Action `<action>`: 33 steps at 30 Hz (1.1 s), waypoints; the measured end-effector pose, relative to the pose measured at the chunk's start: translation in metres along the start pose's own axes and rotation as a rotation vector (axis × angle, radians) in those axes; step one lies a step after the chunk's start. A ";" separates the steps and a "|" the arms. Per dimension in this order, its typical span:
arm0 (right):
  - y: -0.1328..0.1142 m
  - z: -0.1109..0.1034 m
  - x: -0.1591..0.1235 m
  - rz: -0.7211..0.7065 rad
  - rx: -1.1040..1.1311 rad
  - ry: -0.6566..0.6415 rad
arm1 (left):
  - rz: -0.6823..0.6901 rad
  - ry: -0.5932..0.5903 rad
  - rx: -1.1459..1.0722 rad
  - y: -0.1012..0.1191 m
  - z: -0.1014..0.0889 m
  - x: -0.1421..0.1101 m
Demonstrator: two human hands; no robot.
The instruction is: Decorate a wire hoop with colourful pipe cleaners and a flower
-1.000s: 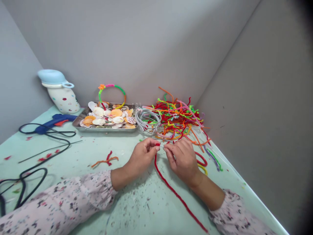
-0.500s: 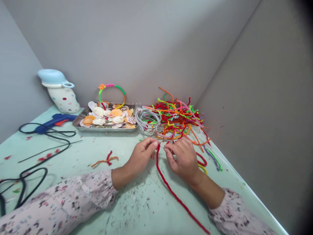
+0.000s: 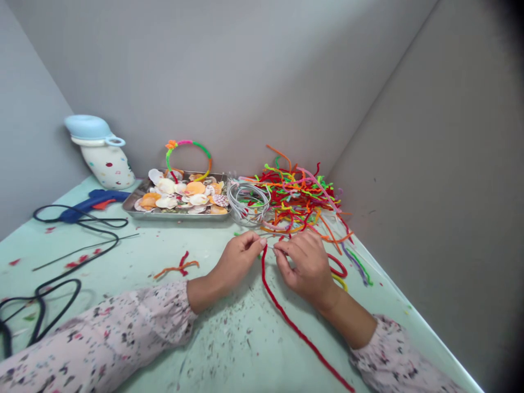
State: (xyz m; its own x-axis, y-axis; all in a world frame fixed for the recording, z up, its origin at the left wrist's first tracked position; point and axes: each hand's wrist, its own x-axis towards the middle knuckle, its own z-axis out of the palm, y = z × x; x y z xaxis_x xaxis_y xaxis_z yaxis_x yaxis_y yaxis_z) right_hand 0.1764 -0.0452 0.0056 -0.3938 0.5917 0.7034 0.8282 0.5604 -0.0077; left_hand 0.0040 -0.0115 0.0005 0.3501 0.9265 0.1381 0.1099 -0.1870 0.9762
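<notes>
My left hand (image 3: pixel 240 255) is closed in a pinch on the top end of a long red pipe cleaner (image 3: pixel 286 315), which trails down across the table towards the lower right. Facing it, my right hand (image 3: pixel 305 265) has thumb and forefinger pressed together on a thin grey wire (image 3: pixel 269 247). That wire spans the small gap between my fingertips and meets the red pipe cleaner at the left hand. The rest of the wire is mostly hidden behind my hands. Just beyond them lies a coil of grey hoops (image 3: pixel 248 201).
A metal tray (image 3: pixel 180 216) of seashells holds a colourful pipe-cleaner hoop (image 3: pixel 189 143). Right of it is a heap of pipe cleaners (image 3: pixel 298 191). On the left are a blue glue gun (image 3: pixel 92 204), its black cord (image 3: pixel 110 240) and a white bottle (image 3: pixel 107 164). Orange and red scraps (image 3: pixel 180 267) lie nearby.
My fingertips have shifted very slightly at the top of the red pipe cleaner, the right ones a touch leftward and down. Everything else stays in place apart from a tiny camera shift.
</notes>
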 end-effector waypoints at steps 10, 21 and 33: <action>-0.007 -0.010 -0.001 -0.090 0.013 0.184 | -0.005 0.080 0.003 0.001 0.000 0.001; -0.027 0.004 0.002 0.446 0.542 -0.130 | -0.002 0.096 -0.049 0.006 0.001 -0.002; -0.024 0.010 0.005 0.825 0.976 -0.176 | 0.024 -0.016 0.008 0.004 0.005 -0.006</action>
State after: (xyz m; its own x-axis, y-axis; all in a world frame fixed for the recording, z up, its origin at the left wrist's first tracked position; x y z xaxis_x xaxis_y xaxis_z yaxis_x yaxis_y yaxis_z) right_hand 0.1504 -0.0499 0.0016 -0.0169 0.9899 0.1406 0.2471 0.1404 -0.9588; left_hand 0.0068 -0.0193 0.0026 0.3672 0.9166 0.1583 0.1086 -0.2113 0.9714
